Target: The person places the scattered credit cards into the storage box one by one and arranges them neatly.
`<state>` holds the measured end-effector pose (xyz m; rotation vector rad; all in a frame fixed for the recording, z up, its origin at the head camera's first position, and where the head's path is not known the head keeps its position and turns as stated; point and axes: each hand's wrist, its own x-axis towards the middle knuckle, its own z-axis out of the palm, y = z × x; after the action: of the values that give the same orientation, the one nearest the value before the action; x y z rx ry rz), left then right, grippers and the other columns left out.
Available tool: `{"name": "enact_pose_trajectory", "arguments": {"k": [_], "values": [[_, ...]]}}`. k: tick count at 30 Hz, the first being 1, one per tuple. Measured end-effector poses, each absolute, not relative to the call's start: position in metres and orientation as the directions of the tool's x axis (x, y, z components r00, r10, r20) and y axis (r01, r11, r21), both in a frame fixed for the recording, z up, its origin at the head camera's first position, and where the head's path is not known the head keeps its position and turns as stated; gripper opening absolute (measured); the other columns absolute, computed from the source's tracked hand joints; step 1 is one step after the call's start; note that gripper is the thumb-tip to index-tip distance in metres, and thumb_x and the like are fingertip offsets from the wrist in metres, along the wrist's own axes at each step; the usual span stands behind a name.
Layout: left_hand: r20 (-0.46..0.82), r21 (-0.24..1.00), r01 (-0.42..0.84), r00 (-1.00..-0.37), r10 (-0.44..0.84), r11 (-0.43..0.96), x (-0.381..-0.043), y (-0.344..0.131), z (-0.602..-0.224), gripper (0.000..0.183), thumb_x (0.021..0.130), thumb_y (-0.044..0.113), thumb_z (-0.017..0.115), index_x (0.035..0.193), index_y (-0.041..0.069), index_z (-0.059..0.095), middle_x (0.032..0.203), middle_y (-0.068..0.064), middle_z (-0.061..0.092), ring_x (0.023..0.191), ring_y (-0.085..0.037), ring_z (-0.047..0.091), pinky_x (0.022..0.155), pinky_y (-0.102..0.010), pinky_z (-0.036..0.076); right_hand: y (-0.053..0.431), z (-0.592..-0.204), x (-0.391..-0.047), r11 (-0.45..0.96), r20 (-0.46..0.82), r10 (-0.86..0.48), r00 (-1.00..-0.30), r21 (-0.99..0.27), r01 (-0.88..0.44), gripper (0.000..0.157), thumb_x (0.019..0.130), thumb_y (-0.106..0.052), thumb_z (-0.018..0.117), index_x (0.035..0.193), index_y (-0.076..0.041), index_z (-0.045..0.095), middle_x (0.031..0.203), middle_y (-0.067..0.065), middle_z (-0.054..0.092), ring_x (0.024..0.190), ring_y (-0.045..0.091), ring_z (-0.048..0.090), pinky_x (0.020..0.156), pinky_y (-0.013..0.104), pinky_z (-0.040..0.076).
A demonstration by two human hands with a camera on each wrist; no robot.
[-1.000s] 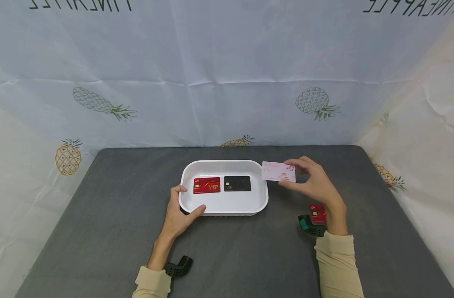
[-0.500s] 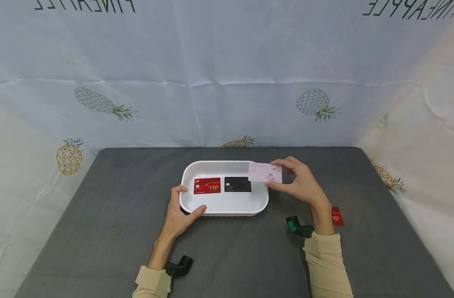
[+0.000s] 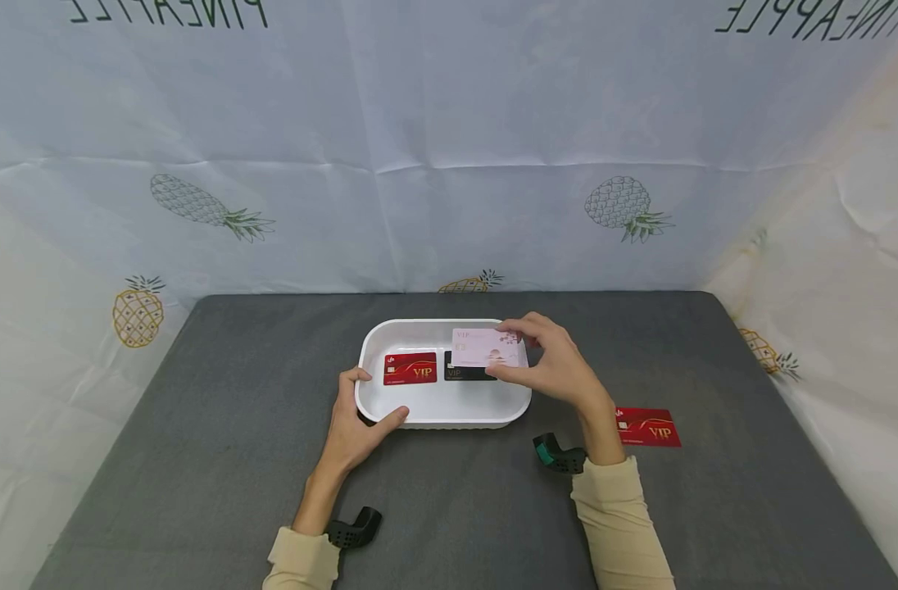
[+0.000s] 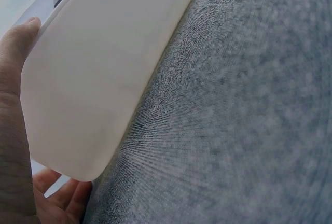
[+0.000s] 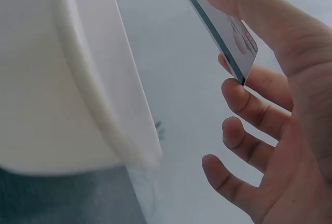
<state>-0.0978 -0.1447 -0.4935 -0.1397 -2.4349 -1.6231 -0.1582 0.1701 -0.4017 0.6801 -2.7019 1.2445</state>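
A white tray (image 3: 419,411) stands on the table, its left end gripped by my left hand (image 3: 349,426): thumb over the front rim, fingers at the left side. In the left wrist view the thumb lies along the tray's wall (image 4: 104,68). Inside lie a red VIP card (image 3: 410,369) and, to its right, a black VIP card (image 3: 456,372). My right hand (image 3: 555,360) pinches a pink VIP card (image 3: 482,347) by its right end, above the tray's right half. In the head view it covers much of the black card.
Another red VIP card (image 3: 650,428) lies on the grey tabletop (image 3: 220,459), partly behind the right wrist. A pale cloth curtain (image 3: 419,106) printed with pineapples hangs behind the table's far edge. Each wrist wears a black camera mount (image 3: 355,528).
My right hand has carried the pink card leftward, from beside the tray's right rim to above the black card. The loose red card has come into view. My left hand stays put.
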Motion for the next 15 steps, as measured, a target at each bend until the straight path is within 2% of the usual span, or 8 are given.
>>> {"name": "enact_pose_trajectory", "arguments": {"k": [4,9,11,15], "values": [[0.222,0.902,0.193,-0.974,-0.033,0.386,-0.098,-0.145,-0.493,0.07,0.076,0.018,0.085,0.125,0.005,0.037,0.136,-0.019,0.053,0.118,-0.029,0.059,0.094,-0.031,0.047,0.157,-0.405,-0.158,0.56,0.248,-0.371,-0.895,-0.709,-0.429,0.057,0.075,-0.027,0.09,0.126,-0.009,0.07,0.095,0.004,0.059,0.089,0.024,0.05,0.075,0.038,0.043],[0.224,0.899,0.194,-0.974,-0.03,0.393,-0.098,-0.145,-0.493,0.069,0.076,0.018,0.084,0.125,0.004,0.037,0.138,-0.019,0.051,0.12,-0.031,0.057,0.094,-0.035,0.047,0.139,-0.413,-0.159,0.497,0.258,-0.405,-0.877,-0.743,-0.449,0.056,0.076,-0.025,0.09,0.125,-0.008,0.07,0.101,0.006,0.065,0.091,0.027,0.054,0.081,0.046,0.047],[0.221,0.898,0.19,-0.975,-0.034,0.396,-0.098,-0.145,-0.493,0.069,0.076,0.018,0.085,0.125,0.005,0.037,0.138,-0.019,0.051,0.121,-0.031,0.057,0.094,-0.036,0.046,0.133,-0.416,-0.16,0.471,0.264,-0.409,-0.874,-0.759,-0.449,0.055,0.074,-0.023,0.091,0.123,-0.008,0.071,0.107,0.007,0.068,0.091,0.023,0.054,0.081,0.043,0.048],[0.225,0.895,0.191,-0.974,-0.037,0.402,-0.098,-0.145,-0.492,0.069,0.076,0.019,0.085,0.124,0.005,0.038,0.137,-0.02,0.052,0.118,-0.03,0.058,0.094,-0.037,0.045,0.121,-0.422,-0.161,0.45,0.264,-0.406,-0.875,-0.776,-0.443,0.054,0.072,-0.022,0.093,0.119,-0.006,0.072,0.109,0.008,0.069,0.086,0.015,0.051,0.077,0.028,0.045]]}}
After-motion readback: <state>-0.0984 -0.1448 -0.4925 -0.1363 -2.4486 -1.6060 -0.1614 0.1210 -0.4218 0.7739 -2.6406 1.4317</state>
